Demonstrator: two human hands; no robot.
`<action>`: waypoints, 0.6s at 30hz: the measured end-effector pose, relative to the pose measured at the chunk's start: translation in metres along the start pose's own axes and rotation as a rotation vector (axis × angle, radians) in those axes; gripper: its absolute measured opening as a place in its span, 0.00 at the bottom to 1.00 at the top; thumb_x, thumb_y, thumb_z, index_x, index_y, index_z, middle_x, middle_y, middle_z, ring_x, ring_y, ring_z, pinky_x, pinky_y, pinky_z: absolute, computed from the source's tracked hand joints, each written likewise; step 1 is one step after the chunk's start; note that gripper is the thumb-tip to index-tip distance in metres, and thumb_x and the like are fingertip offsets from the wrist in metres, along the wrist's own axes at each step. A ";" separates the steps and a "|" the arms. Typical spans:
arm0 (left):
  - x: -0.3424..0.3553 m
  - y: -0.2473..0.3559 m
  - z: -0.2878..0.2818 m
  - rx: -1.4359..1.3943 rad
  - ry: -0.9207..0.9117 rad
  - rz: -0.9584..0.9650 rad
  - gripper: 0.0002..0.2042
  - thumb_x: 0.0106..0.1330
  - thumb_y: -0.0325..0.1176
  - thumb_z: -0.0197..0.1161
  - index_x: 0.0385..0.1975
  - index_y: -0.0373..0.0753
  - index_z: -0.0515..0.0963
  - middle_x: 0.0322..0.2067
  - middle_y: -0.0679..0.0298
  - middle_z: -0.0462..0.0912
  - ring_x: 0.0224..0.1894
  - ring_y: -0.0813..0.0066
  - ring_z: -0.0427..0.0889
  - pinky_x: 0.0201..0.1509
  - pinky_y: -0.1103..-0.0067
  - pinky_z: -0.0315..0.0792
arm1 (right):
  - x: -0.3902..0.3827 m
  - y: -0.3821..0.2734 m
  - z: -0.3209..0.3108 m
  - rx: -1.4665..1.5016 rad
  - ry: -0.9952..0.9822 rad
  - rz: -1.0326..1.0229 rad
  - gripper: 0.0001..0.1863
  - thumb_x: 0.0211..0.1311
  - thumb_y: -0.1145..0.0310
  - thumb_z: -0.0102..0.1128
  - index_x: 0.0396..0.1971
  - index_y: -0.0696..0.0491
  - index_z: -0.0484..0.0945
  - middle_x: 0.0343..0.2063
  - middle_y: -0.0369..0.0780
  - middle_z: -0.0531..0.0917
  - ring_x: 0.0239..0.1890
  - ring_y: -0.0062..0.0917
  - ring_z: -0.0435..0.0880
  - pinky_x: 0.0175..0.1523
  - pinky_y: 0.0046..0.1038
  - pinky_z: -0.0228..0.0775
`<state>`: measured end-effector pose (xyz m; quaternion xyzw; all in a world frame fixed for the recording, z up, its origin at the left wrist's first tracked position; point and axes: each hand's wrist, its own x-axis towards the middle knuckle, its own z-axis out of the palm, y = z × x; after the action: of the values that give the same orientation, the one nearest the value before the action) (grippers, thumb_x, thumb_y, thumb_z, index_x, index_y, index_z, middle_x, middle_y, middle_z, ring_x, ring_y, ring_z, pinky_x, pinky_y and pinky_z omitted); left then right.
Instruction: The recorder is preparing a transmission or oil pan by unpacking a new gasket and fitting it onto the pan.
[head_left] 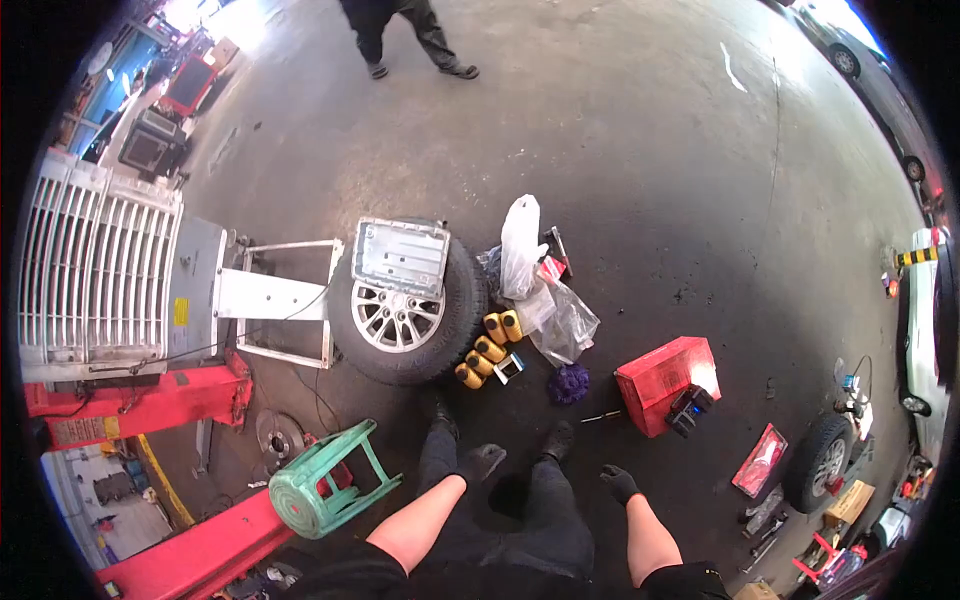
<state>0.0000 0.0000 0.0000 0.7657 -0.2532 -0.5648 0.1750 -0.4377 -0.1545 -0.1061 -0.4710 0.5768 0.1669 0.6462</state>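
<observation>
Right hand (620, 483) loosely open, nothing seen in it; left hand (482, 462) — we can't tell its grip. Red box (650, 385) sits on the floor (620, 150) ahead of the right hand — probably stiff, fairly heavy, maybe oily-slick; we'd hold it by opposite lower edges.

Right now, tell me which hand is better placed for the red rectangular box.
Probably the black-gloved right hand: it is nearer the red box; the black-gloved left hand is near the left leg.
</observation>
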 end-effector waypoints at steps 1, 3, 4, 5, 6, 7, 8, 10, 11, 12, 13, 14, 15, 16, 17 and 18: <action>0.000 0.000 -0.014 -0.011 -0.026 0.022 0.24 0.73 0.58 0.60 0.49 0.41 0.85 0.52 0.56 0.87 0.58 0.61 0.83 0.67 0.69 0.71 | -0.015 -0.006 0.005 -0.016 0.034 -0.020 0.29 0.64 0.61 0.68 0.64 0.53 0.78 0.62 0.44 0.82 0.65 0.33 0.79 0.70 0.31 0.68; 0.001 -0.006 -0.050 -0.031 -0.068 0.041 0.24 0.73 0.56 0.61 0.50 0.41 0.84 0.52 0.54 0.86 0.57 0.61 0.83 0.63 0.69 0.74 | -0.039 -0.022 0.027 -0.037 0.073 -0.022 0.27 0.66 0.63 0.66 0.64 0.54 0.78 0.60 0.44 0.83 0.65 0.32 0.80 0.69 0.31 0.69; 0.006 -0.011 -0.072 0.031 -0.171 0.039 0.20 0.73 0.54 0.61 0.43 0.41 0.86 0.47 0.55 0.88 0.51 0.59 0.85 0.59 0.67 0.74 | -0.051 -0.032 0.040 -0.076 0.149 -0.103 0.23 0.67 0.67 0.64 0.61 0.55 0.80 0.58 0.43 0.84 0.61 0.30 0.81 0.66 0.30 0.71; 0.015 -0.019 -0.096 0.095 -0.274 0.041 0.19 0.73 0.51 0.61 0.36 0.41 0.88 0.41 0.55 0.90 0.45 0.57 0.87 0.55 0.65 0.75 | -0.059 -0.046 0.057 -0.131 0.239 -0.100 0.20 0.68 0.71 0.63 0.59 0.56 0.81 0.55 0.42 0.86 0.58 0.28 0.83 0.63 0.29 0.73; 0.019 -0.033 -0.123 0.090 -0.295 0.036 0.19 0.73 0.51 0.61 0.36 0.41 0.88 0.41 0.55 0.90 0.45 0.57 0.87 0.55 0.65 0.75 | -0.069 -0.061 0.081 -0.116 0.230 -0.163 0.20 0.68 0.71 0.63 0.59 0.56 0.81 0.55 0.42 0.86 0.58 0.28 0.83 0.63 0.29 0.73; 0.023 -0.051 -0.150 0.118 -0.183 0.010 0.21 0.74 0.52 0.59 0.33 0.41 0.89 0.38 0.54 0.90 0.42 0.54 0.87 0.53 0.63 0.76 | -0.081 -0.078 0.101 -0.095 0.276 -0.147 0.19 0.68 0.70 0.62 0.58 0.56 0.82 0.55 0.42 0.86 0.58 0.28 0.83 0.63 0.30 0.73; 0.024 -0.074 -0.172 0.219 -0.050 0.157 0.23 0.74 0.53 0.57 0.31 0.41 0.89 0.34 0.52 0.89 0.41 0.51 0.86 0.52 0.62 0.76 | -0.096 -0.093 0.120 -0.081 0.325 -0.076 0.19 0.69 0.69 0.61 0.57 0.56 0.82 0.55 0.42 0.86 0.58 0.29 0.83 0.63 0.30 0.73; 0.033 -0.127 -0.215 0.519 0.184 0.580 0.21 0.71 0.52 0.56 0.32 0.40 0.87 0.31 0.50 0.88 0.38 0.46 0.86 0.49 0.58 0.77 | -0.126 -0.126 0.163 -0.208 0.287 -0.101 0.19 0.69 0.66 0.62 0.57 0.56 0.82 0.54 0.43 0.86 0.57 0.29 0.83 0.63 0.31 0.74; 0.040 -0.153 -0.238 0.603 0.180 0.551 0.18 0.68 0.49 0.57 0.34 0.40 0.86 0.31 0.48 0.87 0.38 0.45 0.85 0.48 0.56 0.77 | -0.134 -0.144 0.181 -0.326 0.246 -0.114 0.20 0.69 0.63 0.62 0.57 0.56 0.82 0.53 0.44 0.86 0.56 0.30 0.84 0.62 0.31 0.74; 0.030 -0.177 -0.255 0.588 -0.048 0.098 0.14 0.62 0.43 0.63 0.41 0.41 0.83 0.34 0.48 0.86 0.38 0.44 0.85 0.45 0.53 0.78 | -0.139 -0.160 0.198 -0.317 0.248 -0.077 0.20 0.69 0.63 0.62 0.57 0.56 0.82 0.53 0.44 0.86 0.56 0.30 0.84 0.62 0.31 0.74; 0.015 -0.196 -0.270 0.594 -0.031 0.163 0.14 0.62 0.43 0.63 0.41 0.41 0.83 0.34 0.48 0.86 0.38 0.44 0.85 0.45 0.53 0.78 | -0.142 -0.175 0.215 -0.356 0.160 -0.035 0.22 0.68 0.60 0.63 0.56 0.56 0.82 0.53 0.45 0.86 0.56 0.30 0.84 0.62 0.32 0.74; 0.004 -0.205 -0.288 0.564 -0.038 0.118 0.21 0.66 0.53 0.58 0.36 0.39 0.85 0.37 0.45 0.86 0.42 0.43 0.85 0.48 0.54 0.77 | -0.143 -0.190 0.228 -0.412 0.082 0.067 0.24 0.67 0.56 0.64 0.56 0.56 0.82 0.52 0.46 0.87 0.55 0.31 0.85 0.61 0.33 0.75; -0.002 -0.205 -0.306 0.547 -0.084 0.027 0.30 0.69 0.62 0.53 0.31 0.37 0.86 0.41 0.43 0.86 0.46 0.42 0.85 0.52 0.55 0.76 | -0.142 -0.207 0.235 -0.377 0.081 0.022 0.24 0.67 0.56 0.64 0.56 0.56 0.82 0.52 0.46 0.87 0.55 0.31 0.85 0.61 0.33 0.75; -0.020 -0.200 -0.319 0.496 -0.127 -0.108 0.25 0.66 0.60 0.61 0.38 0.38 0.81 0.39 0.47 0.86 0.41 0.40 0.85 0.46 0.54 0.77 | -0.141 -0.223 0.244 -0.320 -0.020 0.223 0.28 0.65 0.51 0.64 0.58 0.54 0.81 0.56 0.47 0.84 0.59 0.34 0.83 0.64 0.35 0.73; -0.034 -0.190 -0.328 0.504 -0.163 -0.112 0.25 0.66 0.60 0.61 0.38 0.38 0.81 0.39 0.47 0.86 0.41 0.40 0.85 0.46 0.54 0.77 | -0.140 -0.238 0.254 -0.257 -0.121 0.416 0.33 0.64 0.45 0.64 0.61 0.52 0.80 0.59 0.49 0.82 0.63 0.36 0.81 0.67 0.36 0.71; -0.050 -0.180 -0.336 0.465 -0.222 -0.153 0.30 0.64 0.65 0.60 0.38 0.38 0.81 0.40 0.45 0.86 0.42 0.40 0.85 0.47 0.54 0.77 | -0.144 -0.250 0.268 -0.232 -0.111 0.437 0.33 0.64 0.45 0.64 0.61 0.52 0.80 0.59 0.49 0.82 0.63 0.36 0.81 0.67 0.36 0.71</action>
<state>0.3425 0.1697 0.0400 0.7357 -0.3351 -0.5836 -0.0774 -0.1300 -0.0181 0.0985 -0.3964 0.6053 0.3933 0.5673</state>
